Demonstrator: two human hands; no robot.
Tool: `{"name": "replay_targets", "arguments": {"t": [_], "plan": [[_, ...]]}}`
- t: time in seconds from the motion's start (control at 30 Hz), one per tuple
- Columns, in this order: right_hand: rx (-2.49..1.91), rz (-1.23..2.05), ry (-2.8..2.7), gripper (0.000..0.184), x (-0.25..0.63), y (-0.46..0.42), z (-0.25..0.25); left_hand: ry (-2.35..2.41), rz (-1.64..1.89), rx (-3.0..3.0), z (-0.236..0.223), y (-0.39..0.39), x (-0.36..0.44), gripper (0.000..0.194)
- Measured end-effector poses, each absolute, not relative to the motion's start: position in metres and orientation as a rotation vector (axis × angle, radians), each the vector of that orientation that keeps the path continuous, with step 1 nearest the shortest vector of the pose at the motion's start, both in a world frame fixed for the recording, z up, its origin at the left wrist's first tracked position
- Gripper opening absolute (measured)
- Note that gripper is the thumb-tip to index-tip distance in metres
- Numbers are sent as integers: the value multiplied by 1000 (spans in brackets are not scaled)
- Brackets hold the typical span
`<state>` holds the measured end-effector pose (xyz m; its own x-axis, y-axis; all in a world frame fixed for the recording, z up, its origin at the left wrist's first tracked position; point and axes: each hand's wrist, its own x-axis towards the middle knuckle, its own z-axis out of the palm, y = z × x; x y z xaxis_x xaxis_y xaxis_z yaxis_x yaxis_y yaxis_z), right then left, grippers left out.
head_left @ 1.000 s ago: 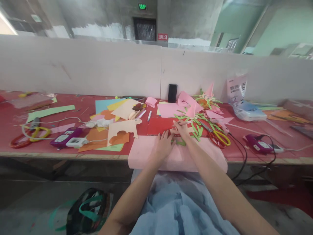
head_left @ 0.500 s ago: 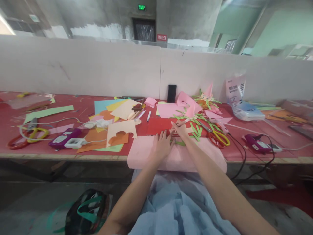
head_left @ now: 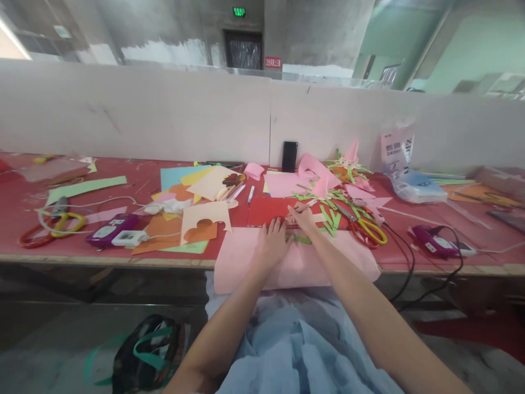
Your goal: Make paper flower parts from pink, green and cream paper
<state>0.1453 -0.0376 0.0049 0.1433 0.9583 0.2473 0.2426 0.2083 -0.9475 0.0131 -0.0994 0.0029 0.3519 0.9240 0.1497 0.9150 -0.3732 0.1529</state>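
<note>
My left hand (head_left: pixel 275 243) lies flat, fingers stretched out, across the lower edge of a red sheet (head_left: pixel 266 209) and a large pink sheet (head_left: pixel 241 262). Just right of it, my right hand (head_left: pixel 302 217) is closed around a slim, pale pen (head_left: pixel 310 203) low over the red sheet. Its tip is hidden by the fingers. A light strip (head_left: pixel 319 218) shows beside the right hand. Green paper strips (head_left: pixel 330 216) lie scattered right of it, one partly beneath my hands. Scissors with red and yellow handles (head_left: pixel 367 232) rest farther right.
Coloured paper offcuts (head_left: pixel 205 221) and a purple device (head_left: pixel 112 230) lie to the left. A black phone (head_left: pixel 289 156) leans on the white partition (head_left: pixel 184 115). A pink paper cone (head_left: pixel 324 183), a tissue pack (head_left: pixel 420 187) and another purple device (head_left: pixel 433 241) are on the right.
The view has shifted slightly. Both hands stay in nearly the same place on the sheets, with the pen still in my right hand.
</note>
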Motion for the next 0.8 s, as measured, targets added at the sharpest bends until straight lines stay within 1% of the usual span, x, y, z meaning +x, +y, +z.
{"name": "replay_targets", "arguments": {"t": [0.1, 0.3, 0.6, 0.8], "plan": [[-1260, 793, -1362, 39, 145, -37, 4, 1737, 332, 2546, 3, -100, 13, 54], [-1310, 687, -1397, 34, 147, -35, 2, 1733, 334, 2558, 3, -101, 12, 53], [-1338, 704, -1364, 35, 145, -39, 7, 1739, 346, 2550, 2, -101, 13, 54], [-1366, 682, -1365, 31, 146, -39, 7, 1730, 358, 2547, 2, -101, 13, 54]]}}
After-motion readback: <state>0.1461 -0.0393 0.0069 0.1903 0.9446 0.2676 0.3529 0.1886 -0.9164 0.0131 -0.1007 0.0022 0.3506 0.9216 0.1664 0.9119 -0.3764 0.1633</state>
